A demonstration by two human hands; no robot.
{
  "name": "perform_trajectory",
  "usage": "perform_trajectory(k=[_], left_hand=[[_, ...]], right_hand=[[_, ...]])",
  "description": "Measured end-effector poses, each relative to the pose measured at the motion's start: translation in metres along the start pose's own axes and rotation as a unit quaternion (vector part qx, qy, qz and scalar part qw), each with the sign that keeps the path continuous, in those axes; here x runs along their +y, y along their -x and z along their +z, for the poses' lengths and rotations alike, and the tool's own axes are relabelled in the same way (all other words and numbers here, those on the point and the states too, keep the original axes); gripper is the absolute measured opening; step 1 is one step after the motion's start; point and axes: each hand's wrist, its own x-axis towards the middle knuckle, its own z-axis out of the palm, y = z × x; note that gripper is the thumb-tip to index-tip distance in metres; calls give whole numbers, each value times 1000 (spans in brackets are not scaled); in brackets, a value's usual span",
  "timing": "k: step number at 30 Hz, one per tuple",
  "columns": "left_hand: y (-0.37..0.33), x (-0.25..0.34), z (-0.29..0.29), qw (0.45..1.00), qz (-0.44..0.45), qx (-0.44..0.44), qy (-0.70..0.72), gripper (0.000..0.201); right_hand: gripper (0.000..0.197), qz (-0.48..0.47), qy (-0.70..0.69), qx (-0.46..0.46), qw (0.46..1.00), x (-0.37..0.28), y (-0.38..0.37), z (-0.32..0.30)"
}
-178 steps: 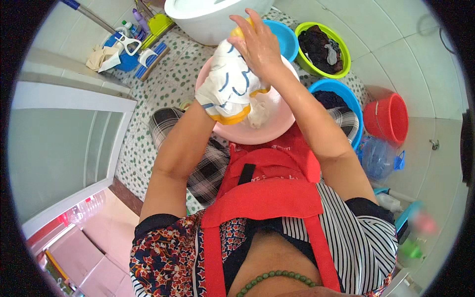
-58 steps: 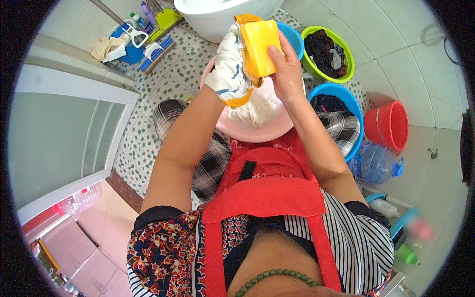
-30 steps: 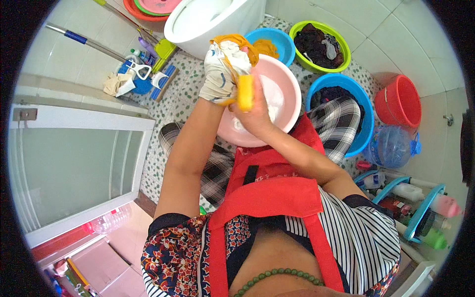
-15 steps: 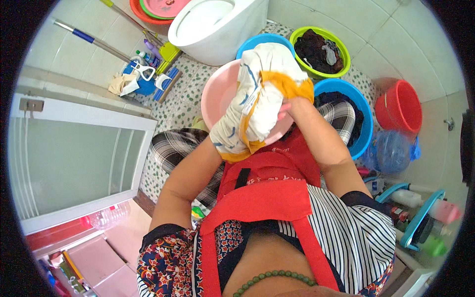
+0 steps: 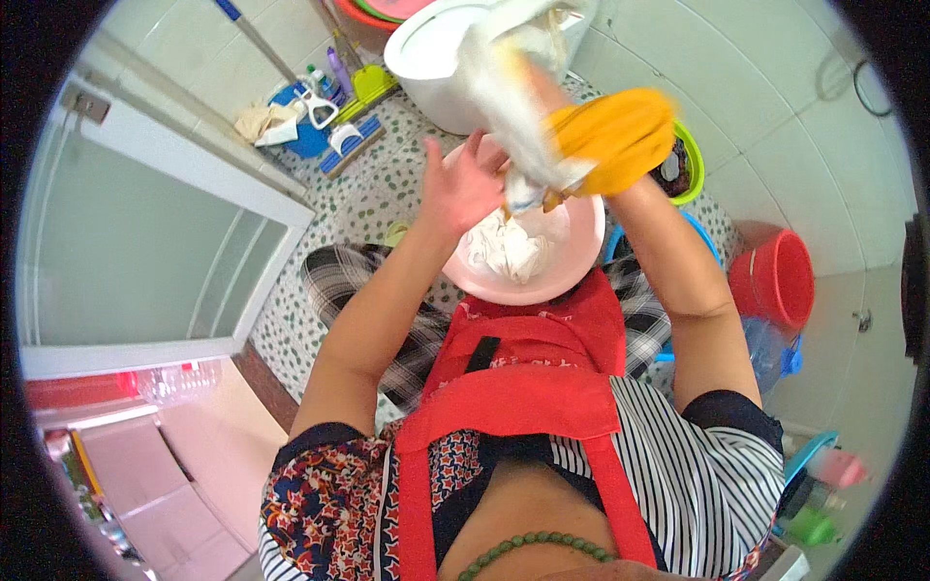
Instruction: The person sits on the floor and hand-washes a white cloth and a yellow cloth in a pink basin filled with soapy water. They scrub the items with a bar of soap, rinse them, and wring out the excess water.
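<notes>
A white garment (image 5: pixel 504 107) with yellow trim hangs over the pink basin (image 5: pixel 588 232), blurred by motion. Its bunched yellow edge (image 5: pixel 620 140) lies across my right forearm. Skin of my right hand (image 5: pixel 544 89) shows only as a smear among the folds, and its fingers are hidden. My left hand (image 5: pixel 465 192) is raised at the basin's left rim, open with fingers spread, close beside the garment. Inside the basin lies a crumpled white cloth (image 5: pixel 509 247). I cannot tell whether my left fingertips touch the garment.
A white toilet (image 5: pixel 426 58) stands beyond the basin. To the right are a lime-green basin (image 5: pixel 696 169) with dark clothes, a blue basin (image 5: pixel 702 232), a red bucket (image 5: pixel 775 281) and a clear blue bottle (image 5: pixel 765 353). A mop (image 5: pixel 257 44) and a glass-panelled door (image 5: pixel 145 232) are at left.
My left hand has come out of the garment, which now hangs about my right arm, higher and farther away. White cloth in the basin has come into view. The whole view has shifted.
</notes>
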Motion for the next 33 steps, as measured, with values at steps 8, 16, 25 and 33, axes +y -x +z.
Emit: perform_trajectory(k=[8, 16, 25, 33], left_hand=[[-13, 24, -17, 944, -21, -30, 327, 39], [-24, 35, -2, 959, 75, 25, 273, 38], [-32, 64, -21, 921, 79, -21, 380, 38], [-58, 52, -15, 930, 80, -36, 356, 51]], right_hand=[[60, -234, 237, -108, 937, -69, 47, 73], [50, 22, 253, 101, 962, -7, -9, 60], [62, -126, 159, 45, 978, -44, 4, 59], [67, 27, 142, 31, 989, 32, -42, 22]])
